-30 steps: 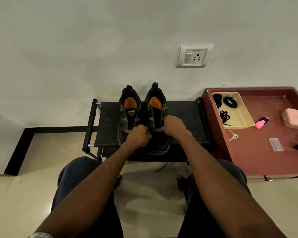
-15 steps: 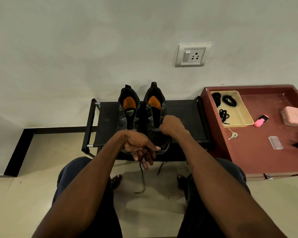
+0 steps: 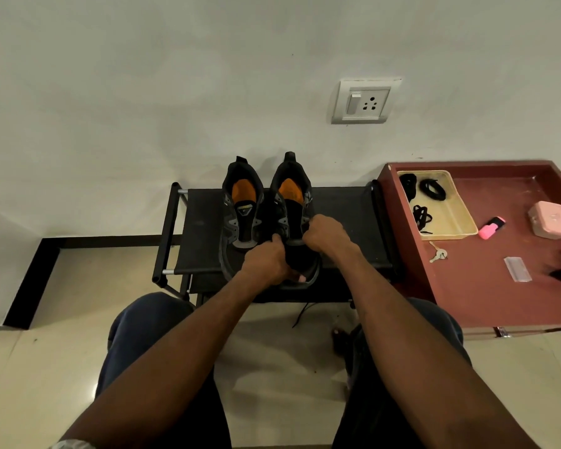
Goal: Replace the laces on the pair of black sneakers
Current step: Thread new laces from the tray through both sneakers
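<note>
Two black sneakers [image 3: 266,215] sit on a black rack [image 3: 201,228] against the wall [image 3: 143,92].

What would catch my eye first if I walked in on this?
Two black sneakers with orange insoles, side by side on a low black rack against the wall. Both hands, left and right, work at the right-side shoe's front. To the right, a pink marker lies on a red table.

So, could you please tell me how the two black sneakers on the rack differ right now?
The left sneaker stands untouched, its tongue and toe in plain view; the right sneaker has the left hand and right hand gripping at its eyelets, which hides its front. A lace end dangles below the right sneaker only. Both are black with orange insoles, heels toward the wall.
</note>
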The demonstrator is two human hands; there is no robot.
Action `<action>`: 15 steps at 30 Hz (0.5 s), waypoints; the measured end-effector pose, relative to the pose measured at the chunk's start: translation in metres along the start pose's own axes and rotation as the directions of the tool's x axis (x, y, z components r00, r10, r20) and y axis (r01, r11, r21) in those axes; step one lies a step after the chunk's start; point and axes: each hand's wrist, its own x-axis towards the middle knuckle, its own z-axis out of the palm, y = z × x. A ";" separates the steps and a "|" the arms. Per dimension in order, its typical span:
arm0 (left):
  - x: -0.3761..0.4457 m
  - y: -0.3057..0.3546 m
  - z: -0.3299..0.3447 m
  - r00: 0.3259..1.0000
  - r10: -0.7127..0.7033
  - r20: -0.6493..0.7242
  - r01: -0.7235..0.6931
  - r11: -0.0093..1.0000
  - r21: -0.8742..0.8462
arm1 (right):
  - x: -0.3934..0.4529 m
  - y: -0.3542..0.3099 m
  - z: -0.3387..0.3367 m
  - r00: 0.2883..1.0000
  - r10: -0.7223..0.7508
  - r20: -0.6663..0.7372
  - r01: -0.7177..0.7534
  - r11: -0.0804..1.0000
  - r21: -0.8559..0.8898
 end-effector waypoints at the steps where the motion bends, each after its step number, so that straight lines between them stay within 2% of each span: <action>1: 0.000 0.000 0.001 1.000 0.001 -0.007 -0.001 1.000 0.015 | -0.001 0.000 -0.001 1.000 -0.009 -0.001 0.009 1.000 -0.012; 10: 0.000 -0.002 0.002 0.998 0.015 -0.055 -0.015 1.000 0.006 | 0.003 0.005 -0.011 0.999 -0.033 0.039 0.033 0.999 -0.005; 15: -0.002 -0.002 0.000 0.998 0.003 -0.058 -0.003 1.000 0.002 | 0.005 0.006 -0.016 0.986 -0.030 0.164 0.037 0.998 -0.041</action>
